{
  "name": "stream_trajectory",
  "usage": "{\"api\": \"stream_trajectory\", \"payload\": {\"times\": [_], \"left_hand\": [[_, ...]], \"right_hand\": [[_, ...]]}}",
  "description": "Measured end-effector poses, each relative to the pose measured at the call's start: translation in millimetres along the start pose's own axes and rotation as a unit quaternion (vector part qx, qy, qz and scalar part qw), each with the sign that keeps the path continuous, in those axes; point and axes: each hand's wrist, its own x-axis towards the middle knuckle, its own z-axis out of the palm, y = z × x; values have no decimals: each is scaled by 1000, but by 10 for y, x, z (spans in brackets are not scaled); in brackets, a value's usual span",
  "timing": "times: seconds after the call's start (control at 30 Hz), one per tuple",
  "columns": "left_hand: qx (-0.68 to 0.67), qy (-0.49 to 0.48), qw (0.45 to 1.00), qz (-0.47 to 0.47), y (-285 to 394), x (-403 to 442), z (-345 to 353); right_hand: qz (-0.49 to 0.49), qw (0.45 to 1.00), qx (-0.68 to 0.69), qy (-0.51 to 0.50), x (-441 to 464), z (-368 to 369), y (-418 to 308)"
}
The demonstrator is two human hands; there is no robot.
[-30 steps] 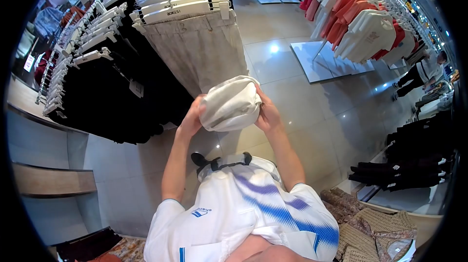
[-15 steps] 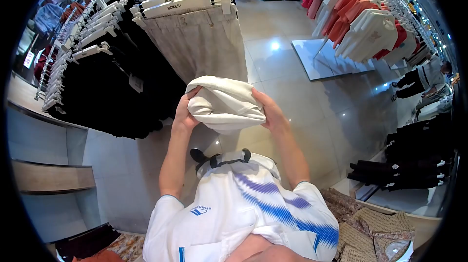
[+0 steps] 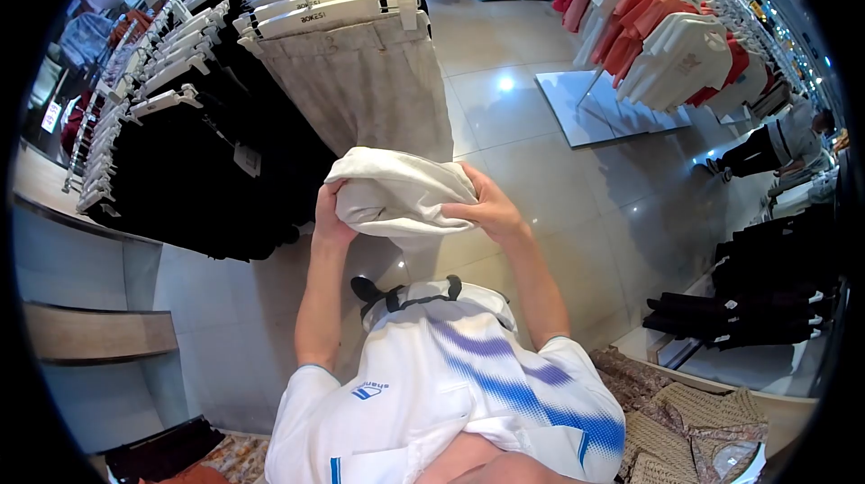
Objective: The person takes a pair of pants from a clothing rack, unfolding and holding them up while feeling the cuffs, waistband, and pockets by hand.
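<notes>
A bunched piece of off-white cloth (image 3: 401, 188) is held up in front of my body, gathered in loose folds. My left hand (image 3: 335, 214) grips its left edge, with the fingers partly hidden behind the fabric. On the right side my right hand (image 3: 489, 206) pinches the cloth, thumb on the near face and fingers at the back. Just beyond the cloth hang beige trousers (image 3: 360, 87) on white hangers (image 3: 329, 15).
Black garments (image 3: 198, 168) hang at the left, above wooden shelving (image 3: 99, 331). A rack of red and white tops (image 3: 676, 60) stands at the right. Folded dark clothes (image 3: 739, 317) lie lower right. A person (image 3: 775, 146) is at the far right.
The cloth and my left hand have shifted left, and its folds have changed shape. My right thumb now lies over the near face of the cloth. The person at the far right has moved slightly.
</notes>
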Motion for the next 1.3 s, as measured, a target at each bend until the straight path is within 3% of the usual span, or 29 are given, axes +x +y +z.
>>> {"api": "stream_trajectory", "payload": {"times": [0.1,0.33,0.4,0.53,0.63,0.7,0.83,0.9,1.07,1.13,1.2,1.23,1.27,1.3], "left_hand": [[54,-66,996,14,-3,-21,-131],[61,-59,996,11,30,0,-272],[45,-58,997,6,42,18,-318],[22,-75,997,-8,44,17,-313],[29,-30,999,-17,52,62,-358],[112,38,993,2,59,73,-347],[184,39,981,42,43,-129,-38],[-34,-118,992,-19,69,-152,-21],[-7,-38,999,7,-47,-153,-64],[8,-173,982,-79,-33,-15,-442],[35,-220,971,-81,-51,-7,-387],[248,-106,963,-2,-118,-13,-353],[446,15,892,77,-174,-26,-269],[492,26,859,139,-208,-14,-266]], "right_hand": [[-5,996,-85,29,-15,-9,-50],[-49,994,-95,28,-60,-60,-22],[-45,997,19,-59,-82,-87,-79],[-13,989,123,-80,-65,-132,-53],[-15,995,88,-52,-23,-167,-23],[-40,998,-10,45,-9,-182,-16],[-37,995,-28,92,9,-221,-20],[-28,994,-9,102,22,-249,23],[-32,984,134,116,62,-306,102],[-21,982,150,109,56,-320,110],[-29,989,110,99,28,-290,77],[-29,989,109,98,2,-267,49],[-38,996,50,67,-33,-241,13],[-47,998,-9,36,-61,-222,-5]]}}
